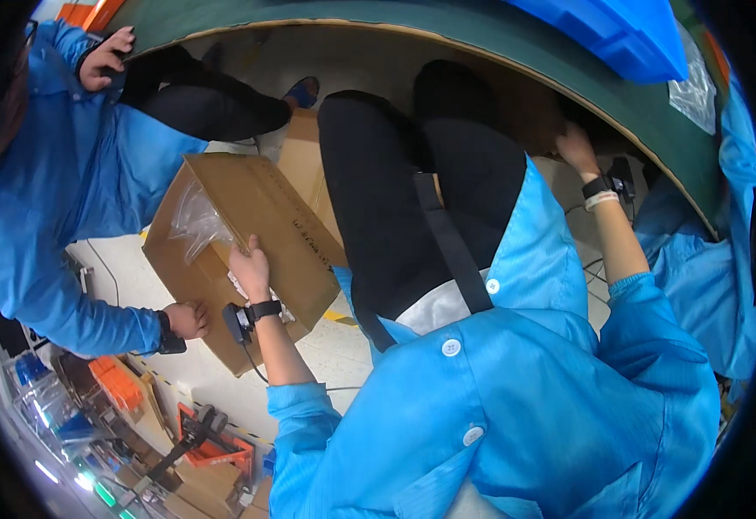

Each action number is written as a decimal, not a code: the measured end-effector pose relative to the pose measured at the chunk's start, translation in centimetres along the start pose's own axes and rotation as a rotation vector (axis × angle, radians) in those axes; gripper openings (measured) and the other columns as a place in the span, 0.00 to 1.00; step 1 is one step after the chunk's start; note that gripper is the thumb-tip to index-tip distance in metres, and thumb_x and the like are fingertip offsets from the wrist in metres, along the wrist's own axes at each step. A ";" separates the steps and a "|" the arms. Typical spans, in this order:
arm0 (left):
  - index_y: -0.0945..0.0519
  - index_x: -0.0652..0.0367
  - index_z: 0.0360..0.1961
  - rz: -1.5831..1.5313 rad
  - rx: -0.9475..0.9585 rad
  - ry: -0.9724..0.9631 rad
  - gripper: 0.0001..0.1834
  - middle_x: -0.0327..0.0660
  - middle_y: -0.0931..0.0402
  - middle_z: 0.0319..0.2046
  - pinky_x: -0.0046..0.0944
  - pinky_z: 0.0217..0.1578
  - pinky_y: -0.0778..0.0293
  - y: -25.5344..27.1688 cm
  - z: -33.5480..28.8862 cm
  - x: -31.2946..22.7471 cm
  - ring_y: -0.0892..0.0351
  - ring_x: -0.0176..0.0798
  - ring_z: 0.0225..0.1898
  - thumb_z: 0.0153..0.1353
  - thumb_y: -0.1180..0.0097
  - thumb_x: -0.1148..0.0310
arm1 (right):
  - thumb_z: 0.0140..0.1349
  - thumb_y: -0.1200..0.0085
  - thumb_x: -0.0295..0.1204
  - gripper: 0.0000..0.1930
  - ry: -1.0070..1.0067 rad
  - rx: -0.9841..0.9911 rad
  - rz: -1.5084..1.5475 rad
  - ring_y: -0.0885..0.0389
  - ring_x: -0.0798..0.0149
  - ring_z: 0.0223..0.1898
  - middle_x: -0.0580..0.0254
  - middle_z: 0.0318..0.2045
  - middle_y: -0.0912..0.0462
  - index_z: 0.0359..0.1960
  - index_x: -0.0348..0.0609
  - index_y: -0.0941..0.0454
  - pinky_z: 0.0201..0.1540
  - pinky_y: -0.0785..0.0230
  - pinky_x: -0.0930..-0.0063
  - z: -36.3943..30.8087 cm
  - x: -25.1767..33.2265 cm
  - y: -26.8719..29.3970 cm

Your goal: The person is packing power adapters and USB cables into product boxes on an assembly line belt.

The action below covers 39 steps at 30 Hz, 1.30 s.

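Note:
A cardboard box point(261, 225) stands tilted with its open side to the left, a clear plastic bag point(196, 221) and small white items inside. My left hand point(250, 268), with a black strap at the wrist, is closed on the box's upper rim. Beneath the table edge, my right hand point(577, 149) reaches into shadow, its fingers bent against a dark brown cardboard piece point(525, 108). The table hides much of that piece. A co-worker's hand point(187, 320) rests against the left edge of the tilted box.
The green table point(378, 28) curves across the top, with a blue bin point(607, 35) and clear plastic bag point(694, 82) on it. A co-worker in a blue coat point(92, 173) sits at left. An orange pallet jack point(213, 445) stands behind, at lower left.

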<state>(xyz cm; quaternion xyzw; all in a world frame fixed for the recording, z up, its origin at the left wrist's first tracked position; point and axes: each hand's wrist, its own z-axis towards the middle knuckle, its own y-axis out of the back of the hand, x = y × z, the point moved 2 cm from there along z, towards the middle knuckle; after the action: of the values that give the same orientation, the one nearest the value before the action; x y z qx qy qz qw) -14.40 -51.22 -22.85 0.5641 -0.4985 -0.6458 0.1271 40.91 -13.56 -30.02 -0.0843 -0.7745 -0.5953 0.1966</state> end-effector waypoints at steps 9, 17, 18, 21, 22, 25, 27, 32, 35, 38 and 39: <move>0.22 0.71 0.48 -0.120 0.070 -0.030 0.17 0.54 0.16 0.33 0.42 0.41 0.25 0.1 1.5 1.2 0.17 0.44 0.35 0.67 0.44 0.65 | 0.66 0.53 0.36 0.20 0.268 -0.295 -0.238 0.26 0.37 0.57 0.33 0.52 0.23 0.53 0.32 0.25 0.56 0.32 0.50 6.2 -3.0 -2.1; 0.23 0.69 0.50 0.173 -0.034 -0.125 0.17 0.59 0.21 0.34 0.50 0.41 0.27 0.5 -0.3 1.5 0.21 0.59 0.36 0.66 0.45 0.66 | 0.72 0.54 0.42 0.23 0.330 -0.262 -0.254 0.28 0.40 0.60 0.38 0.56 0.23 0.58 0.36 0.26 0.63 0.38 0.56 7.1 3.3 -0.4; 0.23 0.69 0.50 0.233 -0.078 -0.208 0.17 0.59 0.22 0.34 0.51 0.41 0.28 0.3 -0.2 0.8 0.22 0.60 0.36 0.66 0.45 0.67 | 0.72 0.53 0.42 0.23 0.351 -0.333 -0.222 0.27 0.41 0.60 0.40 0.56 0.23 0.57 0.36 0.25 0.64 0.38 0.57 5.9 0.1 -0.1; 0.24 0.69 0.46 0.231 -0.074 -0.254 0.15 0.56 0.24 0.33 0.51 0.39 0.29 -0.6 0.8 -2.1 0.24 0.60 0.34 0.64 0.44 0.68 | 0.71 0.51 0.42 0.22 0.306 -0.387 -0.088 0.26 0.45 0.60 0.43 0.56 0.21 0.55 0.37 0.23 0.65 0.39 0.60 2.1 -4.8 1.4; 0.24 0.69 0.45 0.232 -0.040 -0.172 0.14 0.56 0.24 0.33 0.50 0.38 0.29 0.2 0.5 -1.3 0.24 0.59 0.33 0.64 0.43 0.68 | 0.71 0.50 0.42 0.21 0.230 -0.268 -0.007 0.26 0.46 0.59 0.43 0.56 0.21 0.55 0.37 0.22 0.64 0.38 0.60 -0.2 -2.8 1.7; 0.24 0.69 0.45 0.126 0.007 -0.194 0.13 0.55 0.23 0.31 0.47 0.35 0.30 0.4 0.3 0.1 0.27 0.52 0.29 0.64 0.43 0.69 | 0.70 0.48 0.40 0.20 0.048 -0.312 0.091 0.23 0.51 0.57 0.45 0.54 0.20 0.54 0.37 0.21 0.62 0.36 0.63 -8.2 1.7 4.1; 0.24 0.68 0.45 0.085 0.044 -0.229 0.13 0.53 0.23 0.30 0.44 0.32 0.31 -0.1 -0.1 -0.2 0.29 0.46 0.27 0.64 0.44 0.69 | 0.70 0.47 0.39 0.19 -0.129 -0.372 0.390 0.20 0.59 0.52 0.50 0.50 0.18 0.52 0.36 0.20 0.57 0.33 0.69 -12.4 3.2 4.0; 0.27 0.67 0.38 0.239 0.148 -0.165 0.10 0.48 0.30 0.24 0.41 0.26 0.35 -0.3 -3.2 -3.4 0.35 0.40 0.23 0.65 0.43 0.70 | 0.72 0.49 0.40 0.19 -0.252 -0.325 0.508 0.20 0.63 0.50 0.53 0.47 0.16 0.52 0.35 0.21 0.56 0.33 0.74 -17.1 5.0 3.7; 0.30 0.67 0.34 0.287 0.182 -0.258 0.11 0.48 0.34 0.23 0.43 0.27 0.36 0.0 -4.7 -2.9 0.36 0.44 0.23 0.65 0.43 0.69 | 0.72 0.50 0.39 0.19 -0.313 -0.295 0.491 0.21 0.62 0.52 0.53 0.47 0.16 0.53 0.35 0.21 0.58 0.34 0.73 -17.5 4.5 3.6; 0.30 0.67 0.33 0.261 0.207 -0.315 0.12 0.50 0.35 0.25 0.45 0.27 0.37 -0.5 -6.1 -2.9 0.35 0.49 0.25 0.65 0.43 0.70 | 0.72 0.51 0.38 0.19 -0.328 -0.271 0.429 0.21 0.61 0.54 0.52 0.49 0.16 0.54 0.35 0.21 0.59 0.35 0.73 -16.9 3.8 3.7; 0.30 0.67 0.33 0.251 0.219 -0.318 0.12 0.50 0.35 0.25 0.46 0.28 0.37 -0.5 -6.7 -2.9 0.35 0.50 0.26 0.65 0.43 0.70 | 0.72 0.51 0.38 0.19 -0.316 -0.281 0.437 0.21 0.61 0.54 0.51 0.50 0.17 0.54 0.35 0.22 0.59 0.35 0.73 -16.6 3.7 3.6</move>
<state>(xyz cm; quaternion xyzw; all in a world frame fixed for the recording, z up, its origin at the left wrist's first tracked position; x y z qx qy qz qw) -7.51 -52.17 -20.60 0.3993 -0.6454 -0.6480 0.0642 42.26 -28.81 -21.79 -0.3668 -0.6692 -0.6196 0.1836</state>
